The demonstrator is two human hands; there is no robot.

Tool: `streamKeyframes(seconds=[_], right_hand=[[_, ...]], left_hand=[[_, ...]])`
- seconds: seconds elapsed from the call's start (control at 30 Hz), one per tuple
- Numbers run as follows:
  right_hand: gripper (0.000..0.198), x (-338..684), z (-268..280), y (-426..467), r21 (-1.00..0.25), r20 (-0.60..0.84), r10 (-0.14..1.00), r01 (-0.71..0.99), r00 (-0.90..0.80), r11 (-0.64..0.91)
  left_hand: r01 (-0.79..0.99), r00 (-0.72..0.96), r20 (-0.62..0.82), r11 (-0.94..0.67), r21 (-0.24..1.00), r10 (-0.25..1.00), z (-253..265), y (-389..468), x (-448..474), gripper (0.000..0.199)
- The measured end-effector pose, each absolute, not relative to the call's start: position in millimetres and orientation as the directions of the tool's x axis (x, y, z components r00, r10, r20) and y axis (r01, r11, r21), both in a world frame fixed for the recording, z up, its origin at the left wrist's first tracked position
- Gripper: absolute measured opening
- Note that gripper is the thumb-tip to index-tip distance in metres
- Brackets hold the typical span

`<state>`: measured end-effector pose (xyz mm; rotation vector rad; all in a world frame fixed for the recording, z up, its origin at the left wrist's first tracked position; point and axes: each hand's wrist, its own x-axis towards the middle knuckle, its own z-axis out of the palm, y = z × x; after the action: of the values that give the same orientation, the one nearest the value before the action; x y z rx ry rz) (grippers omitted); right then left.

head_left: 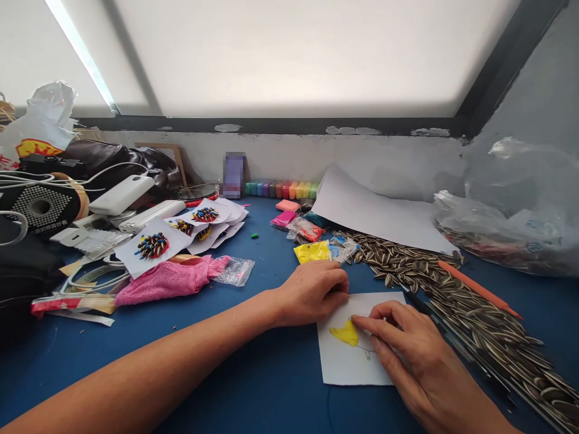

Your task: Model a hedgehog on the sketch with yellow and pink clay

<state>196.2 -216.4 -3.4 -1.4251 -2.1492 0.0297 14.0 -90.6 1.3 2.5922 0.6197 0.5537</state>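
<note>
One yellow patch point(346, 333) | touching right fingers point(377, 330) | on white paper point(337, 367)

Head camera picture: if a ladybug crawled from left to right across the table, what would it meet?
Pink cloth → little green piece → left hand → yellow shape on the paper → right hand → orange pointed tool.

This looks like a craft corner — home or studio, I cannot tell — going by the blue table point(253, 380) strewn with seeds point(474, 316), a row of coloured packs point(284, 190), some decorated cards point(156, 247), a pen point(474, 287) and a bird-like sketch point(350, 364).
</note>
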Motion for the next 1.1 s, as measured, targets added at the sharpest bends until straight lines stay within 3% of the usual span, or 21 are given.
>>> streamKeyframes(seconds=[0.5,1.1], right_hand=[[0.027,192.1,-0.9,-214.9,-0.478,0.334,0.91,0.788,-0.245,0.388],[0.033,191.6,0.5,-217.8,-0.211,0.413,0.808,0.818,-0.421,0.534]], left_hand=[[0.323,0.812,0.315,-0.827,0.461,0.492,-4.0,-89.2,14.7,0.005],[0.329,0.808,0.319,-0.828,0.453,0.495,-4.2,-88.7,14.5,0.006]])
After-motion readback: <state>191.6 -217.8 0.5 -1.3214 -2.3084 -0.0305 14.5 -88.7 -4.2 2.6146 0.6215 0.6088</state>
